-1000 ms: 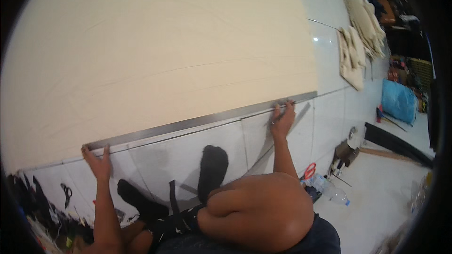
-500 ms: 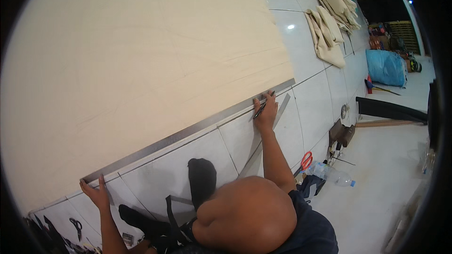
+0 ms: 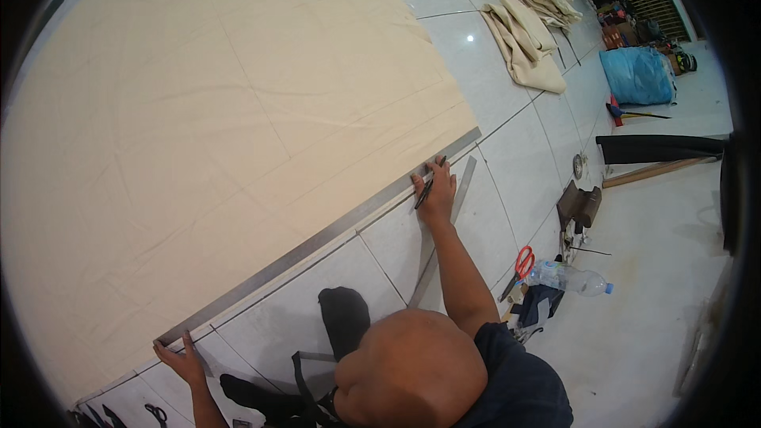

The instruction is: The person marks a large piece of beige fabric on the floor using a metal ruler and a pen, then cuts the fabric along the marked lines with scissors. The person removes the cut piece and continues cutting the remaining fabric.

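Note:
A long metal ruler [image 3: 317,241] lies slantwise along the near edge of a large cream cloth [image 3: 198,111] spread on the floor. My left hand [image 3: 184,363] is at the ruler's near-left end, thumb and fingers spread, fingertips touching the metal. Toward the far-right end, my right hand [image 3: 437,196] rests its fingertips on the ruler with a dark pen [image 3: 423,193] held in it. Faint straight lines and creases run across the cloth. Beside my right forearm, a second metal strip [image 3: 466,182] lies on the tiles, partly hidden by the arm.
Red-handled scissors [image 3: 523,261] and a clear plastic bottle [image 3: 575,278] lie at right. Folded cream cloth [image 3: 523,43] sits beyond the spread cloth, with a blue plastic bag [image 3: 636,76] farther right. Dark scissors [image 3: 157,414] lie at lower left. My bent knee and dark-socked feet are close to the ruler.
The view has shifted, so the cloth, ruler and hands appear slightly left and more of the cloth's lines show. Both hands keep about the same places on the ruler.

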A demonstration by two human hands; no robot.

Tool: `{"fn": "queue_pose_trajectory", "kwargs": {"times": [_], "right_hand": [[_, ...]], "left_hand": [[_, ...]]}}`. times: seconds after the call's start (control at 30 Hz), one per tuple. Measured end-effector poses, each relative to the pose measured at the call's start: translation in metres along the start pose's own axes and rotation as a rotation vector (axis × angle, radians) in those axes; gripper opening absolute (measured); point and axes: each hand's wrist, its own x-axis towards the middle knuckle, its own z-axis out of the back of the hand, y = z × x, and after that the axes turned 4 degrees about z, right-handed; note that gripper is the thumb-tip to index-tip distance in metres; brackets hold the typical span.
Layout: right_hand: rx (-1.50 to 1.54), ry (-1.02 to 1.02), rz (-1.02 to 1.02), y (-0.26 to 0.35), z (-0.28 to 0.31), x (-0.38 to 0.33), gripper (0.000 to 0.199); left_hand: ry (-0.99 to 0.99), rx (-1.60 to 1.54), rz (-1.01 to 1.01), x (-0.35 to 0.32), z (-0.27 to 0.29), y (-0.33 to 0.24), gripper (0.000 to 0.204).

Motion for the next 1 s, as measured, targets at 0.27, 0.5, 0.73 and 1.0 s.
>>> {"fn": "queue_pose_trajectory", "kwargs": {"times": [0.27, 0.5, 0.73, 1.0], "right_hand": [[-0.093, -0.077, 0.182, 0.009, -0.016, 0.008, 0.037], [-0.052, 0.031, 0.147, 0.003, 0.001, 0.008, 0.044], [-0.092, 0.029, 0.074, -0.002, -0.003, 0.008, 0.053], [0.027, -0.035, 0.129, 0.019, 0.001, 0.011, 0.073]], "left_hand": [[-0.029, -0.076, -0.001, 0.004, 0.004, 0.017, 0.097], [-0.028, -0.158, 0.038, -0.004, 0.011, -0.021, 0.106], [0.005, -0.144, 0.137, -0.013, 0.022, -0.039, 0.110], [0.004, -0.145, 0.112, -0.014, 0.023, -0.041, 0.107]]}}
